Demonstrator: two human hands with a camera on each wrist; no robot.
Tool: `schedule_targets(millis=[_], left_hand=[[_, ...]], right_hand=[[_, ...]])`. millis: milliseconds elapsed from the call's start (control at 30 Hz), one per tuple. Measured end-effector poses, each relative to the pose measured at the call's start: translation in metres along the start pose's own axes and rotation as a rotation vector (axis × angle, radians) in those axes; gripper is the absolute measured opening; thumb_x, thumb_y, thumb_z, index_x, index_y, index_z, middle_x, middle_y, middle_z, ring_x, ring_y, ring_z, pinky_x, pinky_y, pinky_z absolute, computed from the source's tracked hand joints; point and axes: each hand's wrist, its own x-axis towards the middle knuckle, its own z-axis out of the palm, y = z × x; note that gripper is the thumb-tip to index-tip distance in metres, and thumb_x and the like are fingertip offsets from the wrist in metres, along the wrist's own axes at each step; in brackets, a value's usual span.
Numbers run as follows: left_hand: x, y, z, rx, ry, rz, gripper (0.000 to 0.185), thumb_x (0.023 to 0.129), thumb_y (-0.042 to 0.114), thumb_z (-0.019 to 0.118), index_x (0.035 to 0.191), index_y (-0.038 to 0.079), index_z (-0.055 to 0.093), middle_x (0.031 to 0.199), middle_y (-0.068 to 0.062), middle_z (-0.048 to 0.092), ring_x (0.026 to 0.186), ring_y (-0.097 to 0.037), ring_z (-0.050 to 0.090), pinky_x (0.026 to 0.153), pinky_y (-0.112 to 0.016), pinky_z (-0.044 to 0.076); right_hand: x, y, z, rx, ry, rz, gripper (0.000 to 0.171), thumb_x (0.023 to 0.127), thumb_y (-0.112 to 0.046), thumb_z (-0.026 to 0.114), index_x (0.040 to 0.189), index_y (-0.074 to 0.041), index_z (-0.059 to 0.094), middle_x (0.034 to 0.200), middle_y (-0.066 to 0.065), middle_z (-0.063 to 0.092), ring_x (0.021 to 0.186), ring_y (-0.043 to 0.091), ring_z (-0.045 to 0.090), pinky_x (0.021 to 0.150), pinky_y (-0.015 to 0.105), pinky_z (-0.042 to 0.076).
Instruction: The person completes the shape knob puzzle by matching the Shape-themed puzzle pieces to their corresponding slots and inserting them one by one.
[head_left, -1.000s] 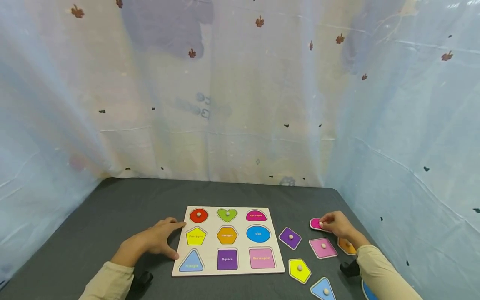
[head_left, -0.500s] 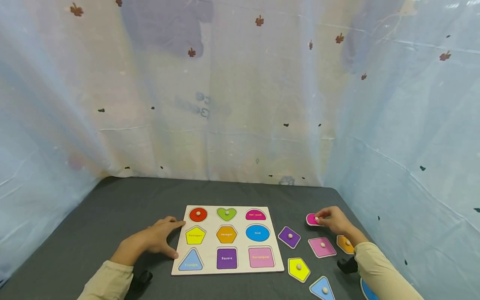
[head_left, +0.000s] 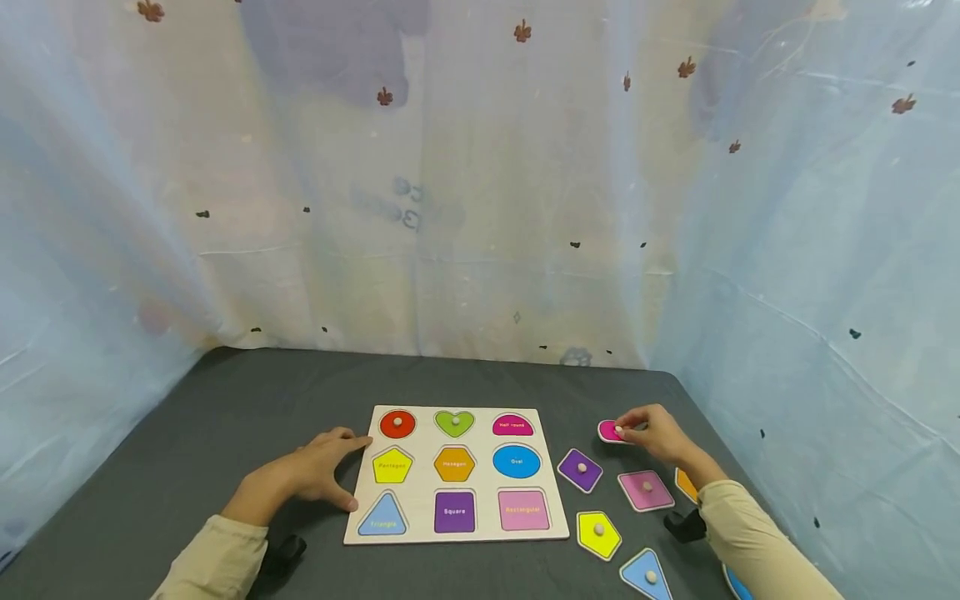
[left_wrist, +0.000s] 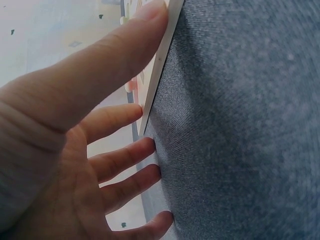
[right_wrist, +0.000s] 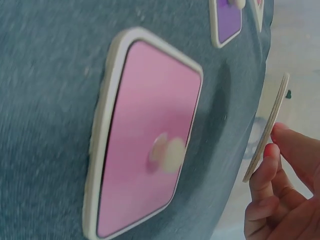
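My right hand (head_left: 660,433) pinches the knob of a magenta puzzle piece (head_left: 608,431), likely the half round, beyond the purple square piece (head_left: 581,469) on the right. Seen edge-on in the right wrist view, the magenta piece (right_wrist: 267,134) is raised off the cloth. At the left side of a wooden shape puzzle board (head_left: 423,492), my left hand (head_left: 318,473) rests with fingers spread. Its thumb (left_wrist: 150,11) lies on the board's edge and the index fingertip touches it too, the other fingers on the cloth. Red circle and green heart pieces with knobs sit in the board's top row.
Right of the board lie loose knobbed pieces: a pink rectangle (head_left: 646,491), a yellow pentagon (head_left: 598,535) and a blue triangle (head_left: 647,575). An orange piece (head_left: 686,485) and a blue one (head_left: 737,583) are partly hidden by the right arm. Curtains hang around the dark cloth-covered table (head_left: 285,392).
The right hand has lifted the magenta piece by its knob and carried it left and slightly away, towards the board. The left hand stays at the board's edge.
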Motion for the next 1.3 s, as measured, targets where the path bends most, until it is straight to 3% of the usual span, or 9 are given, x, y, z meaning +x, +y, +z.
schedule_targets(millis=[500,1300], left_hand=[[0.0,0.002,-0.002,0.019,0.003,-0.005,0.1,0.066,0.034,0.095,0.15,0.012,0.048,0.147,-0.021,0.046,0.131,-0.043,0.046,0.104,-0.08,0.031],[0.0,0.001,-0.001,0.015,0.01,0.01,0.099,0.066,0.034,0.095,0.15,0.011,0.048,0.147,-0.021,0.046,0.131,-0.043,0.046,0.103,-0.079,0.032]], right_hand=[[0.009,-0.014,0.011,0.012,0.006,-0.076,0.014,0.092,-0.008,0.073,0.099,0.003,0.076,0.091,0.014,0.074,0.08,0.014,0.061,0.065,0.023,0.051],[0.029,-0.05,0.031,0.04,-0.041,-0.06,0.016,0.094,-0.012,0.071,0.101,0.002,0.076,0.093,0.014,0.073,0.076,0.021,0.06,0.066,0.022,0.05]])
